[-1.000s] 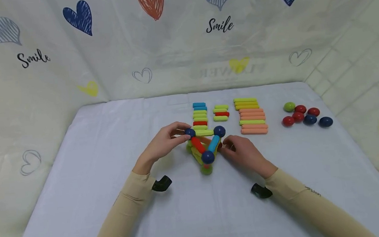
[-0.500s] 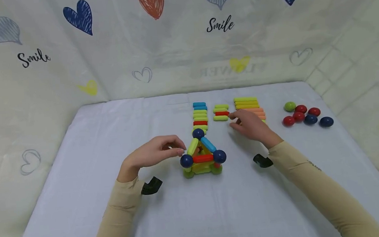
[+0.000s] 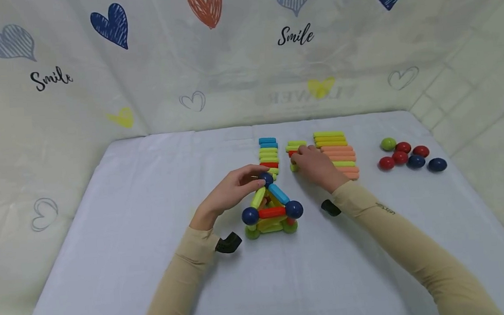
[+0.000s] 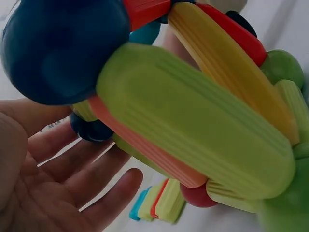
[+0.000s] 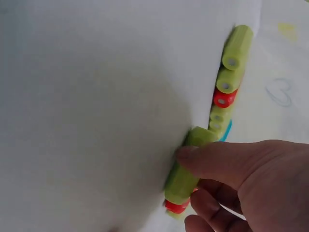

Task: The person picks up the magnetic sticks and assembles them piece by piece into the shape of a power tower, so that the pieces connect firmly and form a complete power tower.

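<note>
A triangular frame of magnetic rods and balls (image 3: 271, 213) stands on the table, dark blue balls at its top corners and green balls at its near base. My left hand (image 3: 232, 190) holds the far blue ball (image 3: 265, 179) between thumb and index finger. The other fingers spread loosely in the left wrist view, beside the frame's large green rod (image 4: 193, 121). My right hand (image 3: 317, 166) is at the short-rod row behind the frame. Its thumb and index finger pinch a short green rod (image 5: 181, 179), with a red rod (image 5: 176, 207) just beyond it.
Left of the right hand lies a column of short blue, green and red rods (image 3: 268, 149). Longer yellow and orange rods (image 3: 338, 154) lie to its right. Several loose red, blue and green balls (image 3: 400, 157) sit far right. A printed curtain (image 3: 245, 55) hangs behind the table.
The frame was turned, then left in place. My left hand let go and returned to its far blue ball. My right hand moved from the frame to the short rods and took a green one.
</note>
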A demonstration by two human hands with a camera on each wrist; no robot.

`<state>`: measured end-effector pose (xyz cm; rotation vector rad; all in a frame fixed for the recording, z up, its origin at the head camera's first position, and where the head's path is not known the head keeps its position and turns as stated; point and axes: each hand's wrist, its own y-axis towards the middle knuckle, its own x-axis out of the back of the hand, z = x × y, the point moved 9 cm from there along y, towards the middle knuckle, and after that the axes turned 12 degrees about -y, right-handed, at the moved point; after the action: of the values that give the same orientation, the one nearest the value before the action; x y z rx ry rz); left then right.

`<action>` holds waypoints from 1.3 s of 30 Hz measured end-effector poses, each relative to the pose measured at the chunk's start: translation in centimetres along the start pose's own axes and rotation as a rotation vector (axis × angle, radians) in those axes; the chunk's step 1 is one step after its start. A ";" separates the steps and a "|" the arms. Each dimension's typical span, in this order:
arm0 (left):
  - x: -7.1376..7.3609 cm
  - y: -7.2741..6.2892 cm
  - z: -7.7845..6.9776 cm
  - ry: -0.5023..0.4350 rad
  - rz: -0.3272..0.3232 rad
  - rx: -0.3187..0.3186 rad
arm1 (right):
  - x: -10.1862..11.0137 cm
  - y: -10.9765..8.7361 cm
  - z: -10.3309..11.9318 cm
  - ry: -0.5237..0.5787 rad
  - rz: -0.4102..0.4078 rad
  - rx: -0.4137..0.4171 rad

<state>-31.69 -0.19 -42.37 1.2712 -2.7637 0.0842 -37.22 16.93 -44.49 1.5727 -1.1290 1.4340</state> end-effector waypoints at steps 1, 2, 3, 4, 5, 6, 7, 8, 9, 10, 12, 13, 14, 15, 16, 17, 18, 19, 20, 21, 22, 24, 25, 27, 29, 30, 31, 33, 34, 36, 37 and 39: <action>0.1 0.0 0.2 -0.013 -0.014 0.004 | 0.3 -0.1 0.2 0.009 -0.008 0.013; 0.1 -0.1 0.3 -0.030 -0.026 0.009 | 0.7 -0.2 0.3 0.046 -0.022 0.025; 0.2 -0.1 0.4 -0.048 -0.039 0.015 | 1.4 -0.4 0.5 0.122 -0.036 0.033; 0.2 -0.2 0.6 -0.064 -0.051 0.021 | 2.2 -0.6 0.7 0.228 -0.052 0.038; 0.3 -0.2 0.7 -0.079 -0.060 0.026 | 3.1 -0.9 0.9 0.355 -0.067 0.047; 0.3 -0.3 0.8 -0.093 -0.069 0.032 | 4.0 -1.3 1.1 0.492 -0.079 0.057; 0.3 -0.3 0.8 -0.103 -0.074 0.035 | 5.1 -1.8 1.4 0.630 -0.092 0.069; 0.2 -0.3 0.8 -0.113 -0.080 0.037 | 6.0 -2.4 1.8 0.749 -0.104 0.090; 0.3 -0.4 0.9 -0.123 -0.086 0.038 | 6.9 -2.9 2.3 0.845 -0.114 0.116; 0.3 -0.4 0.8 -0.131 -0.093 0.037 | 7.7 -3.3 2.8 0.898 -0.123 0.151; 0.3 -0.4 0.7 -0.148 -0.104 0.026 | 8.7 -4.0 4.0 0.926 -0.134 0.230; 0.4 -0.4 0.7 -0.155 -0.109 0.021 | 9.0 -4.2 4.5 0.926 -0.137 0.261; 0.4 -0.4 0.6 -0.160 -0.115 0.016 | 9.1 -4.4 4.8 0.919 -0.139 0.282; 0.4 -0.4 0.5 -0.164 -0.118 0.010 | 9.1 -4.5 5.1 0.912 -0.139 0.292; 0.4 -0.4 0.5 -0.164 -0.121 0.004 | 9.0 -4.5 5.2 0.904 -0.139 0.296; 0.4 -0.4 0.4 -0.161 -0.124 -0.002 | 8.9 -4.5 5.3 0.904 -0.136 0.296; 0.4 -0.4 0.3 -0.156 -0.125 -0.009 | 8.7 -4.5 5.3 0.907 -0.133 0.295; 0.4 -0.3 0.3 -0.152 -0.128 -0.016 | 8.6 -4.4 5.3 0.912 -0.130 0.297; 0.4 -0.3 0.2 -0.146 -0.131 -0.026 | 8.5 -4.4 5.3 0.909 -0.130 0.306; 0.4 -0.3 0.1 -0.143 -0.133 -0.036 | 8.5 -4.3 5.2 0.905 -0.129 0.327; 0.3 -0.3 0.1 -0.141 -0.137 -0.044 | 8.4 -4.2 5.2 0.910 -0.120 0.351; 0.2 -0.3 -0.2 -0.129 -0.146 -0.056 | 8.1 -3.8 4.5 0.936 -0.080 0.357; 0.2 -0.3 -0.3 -0.122 -0.153 -0.059 | 7.7 -3.5 3.8 0.933 -0.063 0.336; 0.2 -0.3 -0.2 -0.106 -0.167 -0.057 | 6.9 -2.5 2.0 0.870 -0.052 0.261; 0.3 -0.3 -0.2 -0.083 -0.178 -0.050 | 5.6 -1.5 -0.1 0.749 -0.032 0.132; 0.5 -0.2 0.1 -0.074 -0.183 -0.050 | 4.9 -1.0 -0.9 0.663 -0.020 0.080; 0.6 -0.2 0.1 -0.066 -0.184 -0.046 | 4.1 -0.5 -1.6 0.547 -0.014 0.048; 0.8 -0.3 0.1 -0.050 -0.179 -0.044 | 2.5 0.1 -2.3 0.354 0.017 0.008; 0.9 -0.4 0.0 -0.042 -0.175 -0.044 | 1.9 0.2 -2.4 0.286 0.032 0.002; 1.1 -0.5 -0.1 -0.031 -0.164 -0.044 | 0.9 0.4 -2.5 0.172 0.040 0.002; 1.2 -0.6 -0.1 -0.028 -0.158 -0.044 | 0.6 0.4 -2.4 0.134 0.033 -0.001; 1.4 -0.7 -0.2 -0.025 -0.150 -0.039 | 0.3 0.4 -2.3 0.104 0.020 -0.014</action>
<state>-32.06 -1.73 -42.05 1.4738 -2.6648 0.0030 -38.41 18.89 -43.92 1.4637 -1.0946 1.4997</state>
